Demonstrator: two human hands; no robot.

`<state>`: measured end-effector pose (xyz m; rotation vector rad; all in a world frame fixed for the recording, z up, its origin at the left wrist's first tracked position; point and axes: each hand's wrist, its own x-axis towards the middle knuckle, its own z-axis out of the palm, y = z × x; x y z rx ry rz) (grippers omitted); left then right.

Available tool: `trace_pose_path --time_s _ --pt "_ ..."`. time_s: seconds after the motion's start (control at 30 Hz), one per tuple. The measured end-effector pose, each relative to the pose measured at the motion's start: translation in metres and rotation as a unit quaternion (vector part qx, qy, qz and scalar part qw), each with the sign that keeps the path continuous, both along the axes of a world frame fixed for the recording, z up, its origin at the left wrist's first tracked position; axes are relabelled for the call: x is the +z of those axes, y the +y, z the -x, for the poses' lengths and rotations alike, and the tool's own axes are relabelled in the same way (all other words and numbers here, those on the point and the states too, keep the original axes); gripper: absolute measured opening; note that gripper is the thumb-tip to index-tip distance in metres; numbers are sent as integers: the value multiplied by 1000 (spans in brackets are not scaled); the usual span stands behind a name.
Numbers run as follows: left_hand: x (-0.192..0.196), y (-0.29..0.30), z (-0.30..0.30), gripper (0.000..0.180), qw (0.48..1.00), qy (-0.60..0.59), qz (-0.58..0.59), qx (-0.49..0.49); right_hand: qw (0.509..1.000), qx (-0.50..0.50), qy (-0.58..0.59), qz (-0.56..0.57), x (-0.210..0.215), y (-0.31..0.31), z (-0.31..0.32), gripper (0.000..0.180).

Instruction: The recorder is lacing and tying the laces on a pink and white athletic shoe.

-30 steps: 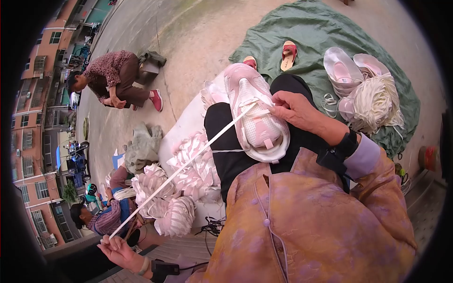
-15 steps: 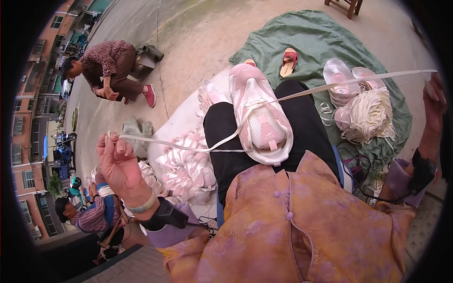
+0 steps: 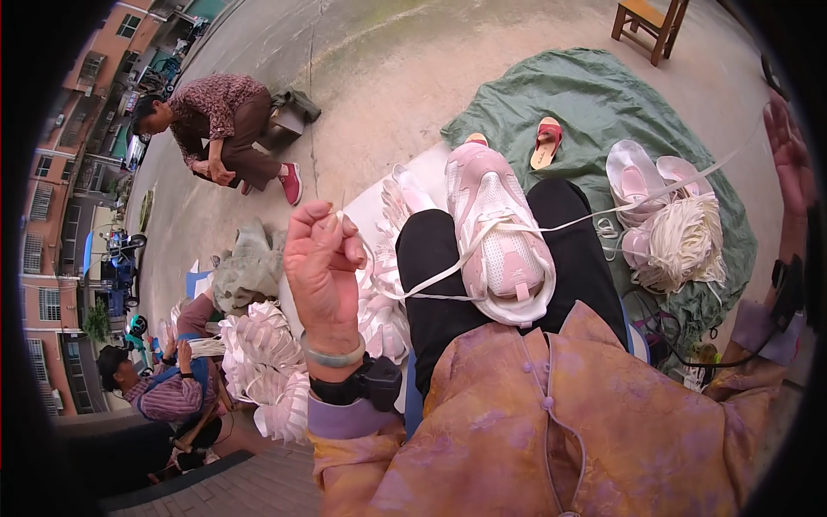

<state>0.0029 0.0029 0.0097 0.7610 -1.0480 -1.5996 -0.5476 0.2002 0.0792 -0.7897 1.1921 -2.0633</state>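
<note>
A pink and white sneaker [image 3: 493, 198] rests on my lap between my black-trousered thighs, its toe pointing away and its heel towards me. A flat white shoelace [image 3: 435, 278] crosses its upper and trails out to both sides. Left of the shoe, my left hand [image 3: 326, 267] is raised, thumb and fingertips pinched on one end of the lace. Far out at the right rim, my right hand [image 3: 790, 159] is held up with its fingers stretched and the palm showing. The lace's other end curves up beside those fingertips, blurred and slack.
Pink and white shoe parts [image 3: 263, 362] are heaped at my left. On the green sheet [image 3: 594, 95] lie a red sandal [image 3: 546, 143], more sneakers [image 3: 636, 164] and a bundle of white laces [image 3: 689, 233]. A wooden chair [image 3: 650, 26] stands beyond. Two people sit at the left.
My left hand has moved right, closer to the shoe, still pinching the lace. The right-hand lace has gone from taut to slack, and the right fingers have straightened. The view has shifted slightly.
</note>
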Motion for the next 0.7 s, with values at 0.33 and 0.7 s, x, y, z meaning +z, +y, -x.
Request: trace_pose_path --time_s 0.33,0.7 --pt "-25 16 42 29 996 32 -33 -80 895 404 77 -172 -120 -119 -284 27" --pt "-48 28 67 22 992 -32 -75 -101 919 358 123 -108 -130 -132 -329 27"
